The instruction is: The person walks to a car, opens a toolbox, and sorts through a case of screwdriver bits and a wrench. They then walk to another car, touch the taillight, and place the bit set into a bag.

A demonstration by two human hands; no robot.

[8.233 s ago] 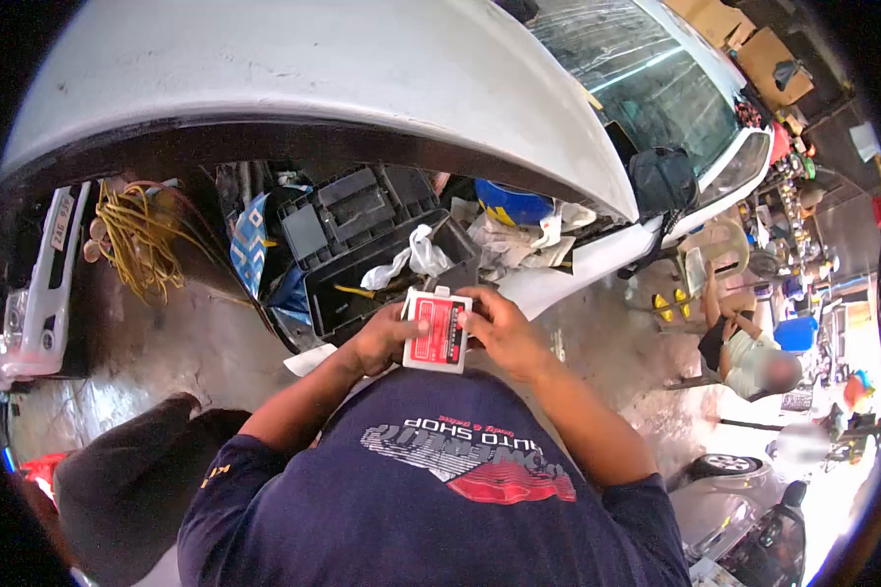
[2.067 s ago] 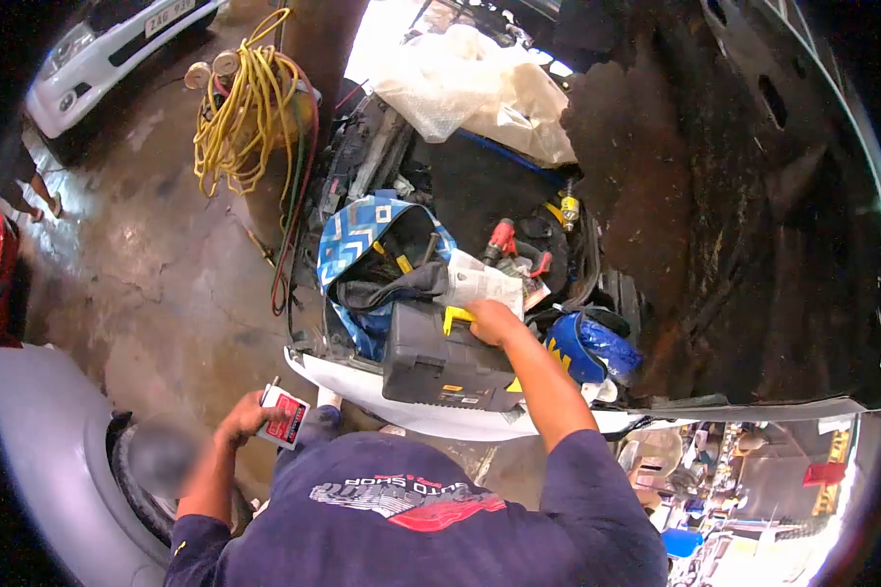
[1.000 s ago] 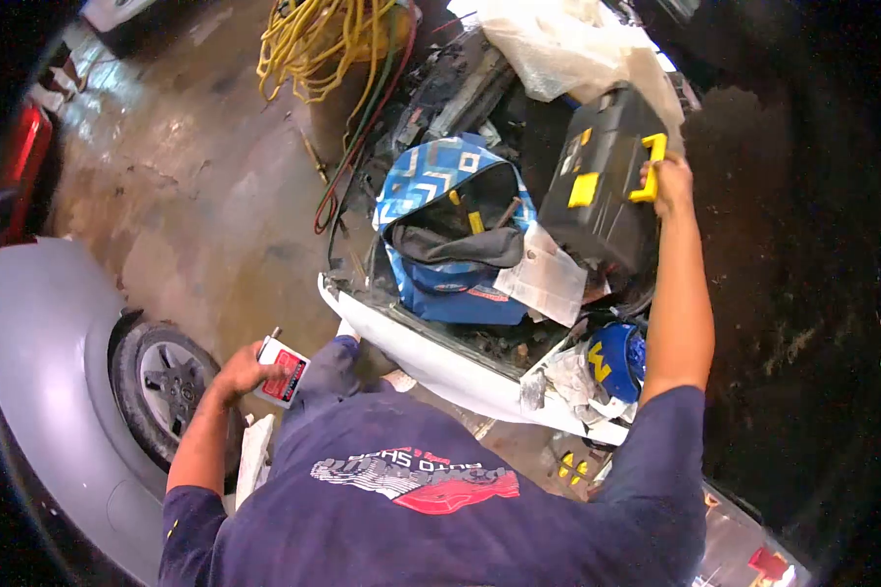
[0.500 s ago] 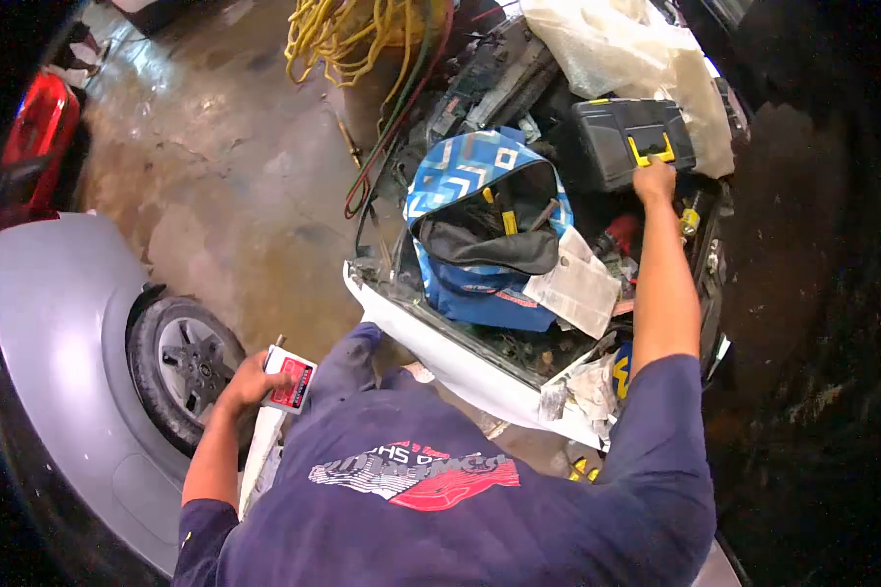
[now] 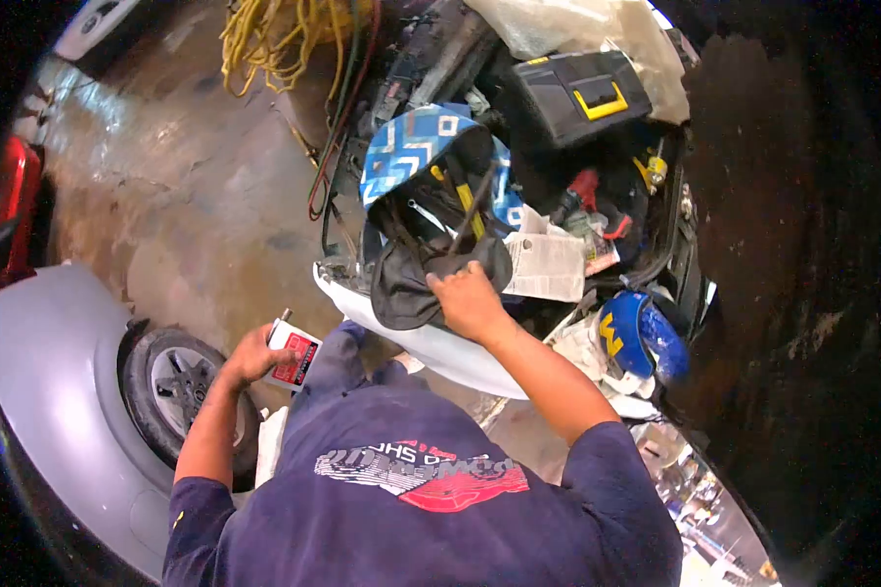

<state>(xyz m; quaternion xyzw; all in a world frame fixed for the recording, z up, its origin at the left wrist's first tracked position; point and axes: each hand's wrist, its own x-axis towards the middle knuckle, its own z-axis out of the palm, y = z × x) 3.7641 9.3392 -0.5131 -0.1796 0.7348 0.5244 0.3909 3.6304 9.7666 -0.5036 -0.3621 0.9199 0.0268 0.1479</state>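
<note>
My left hand [image 5: 250, 356] is closed around a small white box with a red label [image 5: 295, 358]; a short metal piece [image 5: 285, 315] sticks up beside the box, and its lower end is hidden. With my right hand [image 5: 468, 299] I pinch the dark flap [image 5: 401, 289] of a blue patterned bag [image 5: 401, 147] and hold it folded down toward me. Inside the open bag lie a wrench [image 5: 428, 214] and yellow-and-black tools [image 5: 474, 210]. The bag rests in the front end of a white car. Printed paper [image 5: 546, 266] lies against its right side.
A black toolbox with a yellow handle [image 5: 548, 108] stands behind the bag. At right are a red-and-black tool [image 5: 582, 188] and a blue item with a yellow W [image 5: 644, 333]. Yellow hose [image 5: 254, 49] hangs at the back. A grey car's wheel [image 5: 171, 386] is left.
My right hand has let go of the toolbox handle and moved down and left to the bag's flap, pulling it toward me. My left hand still holds the box. The view has shifted.
</note>
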